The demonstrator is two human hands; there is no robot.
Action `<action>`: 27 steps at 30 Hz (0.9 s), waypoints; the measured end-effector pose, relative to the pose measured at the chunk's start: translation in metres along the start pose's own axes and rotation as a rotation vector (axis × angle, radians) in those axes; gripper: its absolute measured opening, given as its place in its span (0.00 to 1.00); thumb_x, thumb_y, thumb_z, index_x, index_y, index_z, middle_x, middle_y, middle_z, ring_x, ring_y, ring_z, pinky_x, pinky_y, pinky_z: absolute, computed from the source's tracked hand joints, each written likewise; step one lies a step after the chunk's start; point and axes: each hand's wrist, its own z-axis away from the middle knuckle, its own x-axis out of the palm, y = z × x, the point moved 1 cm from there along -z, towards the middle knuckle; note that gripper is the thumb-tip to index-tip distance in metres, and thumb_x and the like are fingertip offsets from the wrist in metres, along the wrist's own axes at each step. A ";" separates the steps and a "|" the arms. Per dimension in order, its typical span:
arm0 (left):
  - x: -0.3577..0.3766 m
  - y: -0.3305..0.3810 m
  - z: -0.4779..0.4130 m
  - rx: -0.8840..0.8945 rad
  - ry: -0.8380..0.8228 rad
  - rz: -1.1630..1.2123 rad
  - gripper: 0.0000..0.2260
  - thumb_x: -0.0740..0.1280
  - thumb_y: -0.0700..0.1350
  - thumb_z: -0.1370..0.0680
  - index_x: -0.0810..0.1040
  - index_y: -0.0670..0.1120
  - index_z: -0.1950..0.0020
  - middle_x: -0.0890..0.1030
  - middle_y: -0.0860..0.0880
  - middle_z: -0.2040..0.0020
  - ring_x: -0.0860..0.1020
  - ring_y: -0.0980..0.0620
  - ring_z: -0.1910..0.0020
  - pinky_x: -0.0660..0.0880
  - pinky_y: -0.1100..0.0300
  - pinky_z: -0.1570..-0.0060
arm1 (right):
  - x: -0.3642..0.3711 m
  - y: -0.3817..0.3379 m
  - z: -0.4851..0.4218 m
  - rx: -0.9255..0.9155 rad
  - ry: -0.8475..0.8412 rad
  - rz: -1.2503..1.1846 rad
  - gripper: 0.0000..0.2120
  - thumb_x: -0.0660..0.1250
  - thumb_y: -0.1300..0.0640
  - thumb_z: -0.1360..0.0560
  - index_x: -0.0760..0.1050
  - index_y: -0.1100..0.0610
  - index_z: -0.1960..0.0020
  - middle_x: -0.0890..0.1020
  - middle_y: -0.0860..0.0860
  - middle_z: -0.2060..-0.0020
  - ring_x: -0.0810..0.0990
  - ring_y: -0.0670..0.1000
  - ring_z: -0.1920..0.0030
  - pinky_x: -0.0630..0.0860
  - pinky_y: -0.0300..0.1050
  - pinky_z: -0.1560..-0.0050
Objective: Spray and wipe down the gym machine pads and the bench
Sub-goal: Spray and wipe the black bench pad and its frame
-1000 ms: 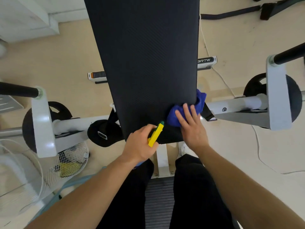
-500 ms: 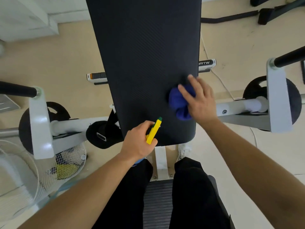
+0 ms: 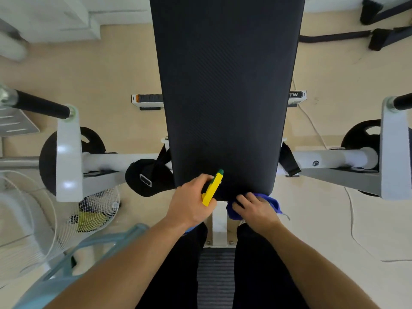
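My right hand [image 3: 256,209] is closest to me, palm down and fingers curled over the bunched blue cleaning cloth [image 3: 270,202], pressing it against the rounded near edge of the long black padded bench pad [image 3: 225,97]; part of the cloth bulges out past my knuckles on the right and below my palm. Just beside it, my left hand [image 3: 191,204] is wrapped in a closed fist around the yellow spray bottle head with its green nozzle tip [image 3: 213,187], which points up and away over the pad's near end; the bottle's body is hidden under my wrist. By my reading, I am in the wiping step at the end of the pad nearest me. I cannot tell from the surface which parts are already wiped, since no wet streaks show. Farther out, the white machine arms carrying black weight plates [image 3: 361,139] stand on both sides, and any other pads on the machine remain, I judge, to be done.
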 end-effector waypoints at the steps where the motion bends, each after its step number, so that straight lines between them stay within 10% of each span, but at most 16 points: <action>1: 0.001 -0.001 0.001 -0.004 -0.006 0.000 0.17 0.70 0.48 0.27 0.75 0.55 0.39 0.73 0.57 0.66 0.73 0.58 0.69 0.69 0.62 0.65 | -0.006 0.005 -0.001 -0.027 0.016 0.018 0.26 0.80 0.60 0.38 0.79 0.53 0.42 0.80 0.53 0.47 0.79 0.56 0.53 0.79 0.50 0.62; 5: 0.001 -0.005 0.004 -0.021 -0.014 0.009 0.17 0.70 0.48 0.27 0.75 0.55 0.38 0.74 0.57 0.64 0.74 0.57 0.67 0.70 0.59 0.64 | -0.065 0.046 -0.031 0.215 0.365 -0.057 0.17 0.74 0.63 0.36 0.79 0.57 0.47 0.77 0.57 0.52 0.77 0.62 0.56 0.77 0.51 0.69; 12: 0.007 -0.012 0.015 -0.056 -0.019 -0.025 0.16 0.70 0.50 0.25 0.75 0.56 0.37 0.73 0.58 0.63 0.74 0.56 0.65 0.70 0.59 0.62 | -0.235 0.139 -0.107 0.669 0.983 -0.318 0.26 0.58 0.65 0.31 0.77 0.55 0.35 0.75 0.61 0.41 0.76 0.62 0.43 0.73 0.50 0.44; 18: 0.017 -0.018 0.026 -0.118 0.004 -0.004 0.16 0.69 0.50 0.25 0.75 0.56 0.37 0.78 0.56 0.58 0.77 0.53 0.62 0.76 0.55 0.60 | -0.200 0.095 -0.130 0.576 0.747 -0.101 0.25 0.65 0.44 0.25 0.71 0.53 0.31 0.74 0.59 0.39 0.73 0.64 0.45 0.71 0.56 0.43; 27: 0.021 -0.026 0.027 -0.174 0.033 0.048 0.16 0.69 0.50 0.25 0.74 0.56 0.38 0.77 0.55 0.60 0.76 0.55 0.63 0.75 0.58 0.60 | -0.046 0.003 -0.058 0.168 0.174 0.006 0.34 0.82 0.55 0.38 0.70 0.52 0.37 0.74 0.57 0.46 0.75 0.62 0.52 0.77 0.54 0.72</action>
